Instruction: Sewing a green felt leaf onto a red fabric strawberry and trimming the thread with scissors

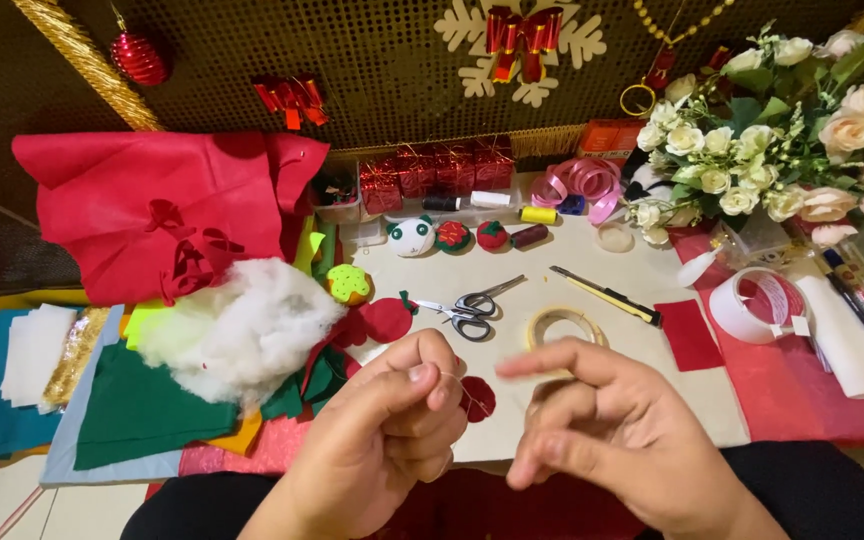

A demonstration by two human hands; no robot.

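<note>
A cluttered cream tabletop [592, 375] carries fluffy white stuffing [242, 325]. Above its near edge, the left hand [382, 440] pinches a small red felt circle [476, 398] and thin thread: light, floppy, best held at its rim. The right hand [612, 430] hovers, fingers loosely spread, empty.

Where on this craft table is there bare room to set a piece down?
Bare table shows between the scissors, the yellow-black knife and the row of small felt balls, and below the tape ring by the red felt square. The left is crowded with stuffing and felt sheets.
</note>
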